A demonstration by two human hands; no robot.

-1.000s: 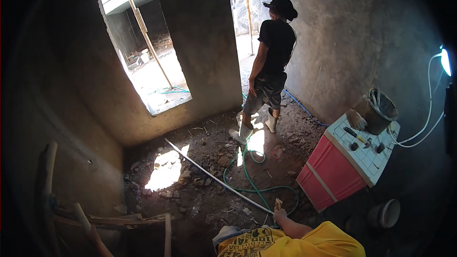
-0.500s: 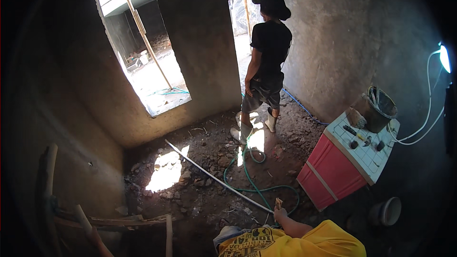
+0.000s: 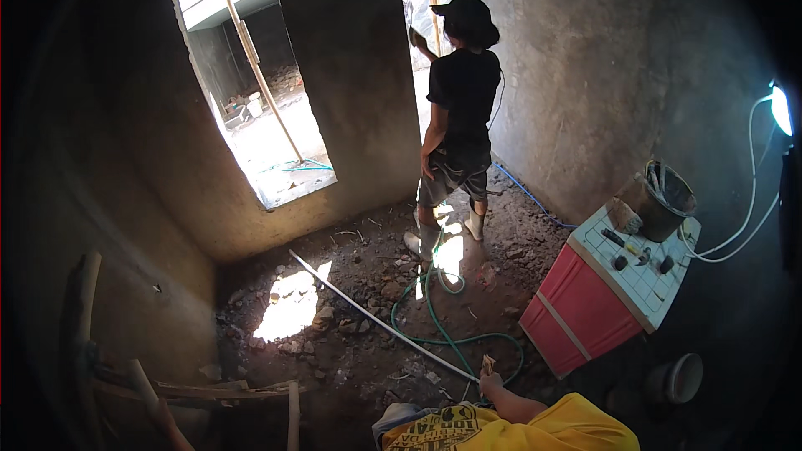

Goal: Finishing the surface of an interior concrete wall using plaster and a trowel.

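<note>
From a yellow sleeve at the lower edge, my right hand (image 3: 491, 386) reaches forward, fingers closed around a small tan, flat-looking piece (image 3: 488, 364). Its exact kind is too small to make out. A long white pipe (image 3: 376, 311) lies slanting over the dirt floor, its near end beside this hand; whether they touch I cannot tell. Close by, a green hose (image 3: 451, 334) loops over the ground. My left hand is not to be seen.
Ahead, a person (image 3: 464, 100) in black stands at the doorway. On the right, a red box (image 3: 576, 309) with a white tiled top carries a bucket (image 3: 660, 205) and tools. A white bucket (image 3: 685, 377) lies nearby. Wooden poles (image 3: 88, 301) stand left; rubble (image 3: 334, 317) covers the floor.
The person in black has raised the left hand toward the doorway's edge and shifted slightly left. My right hand stays closed on the tan piece, nearly in the same place.
</note>
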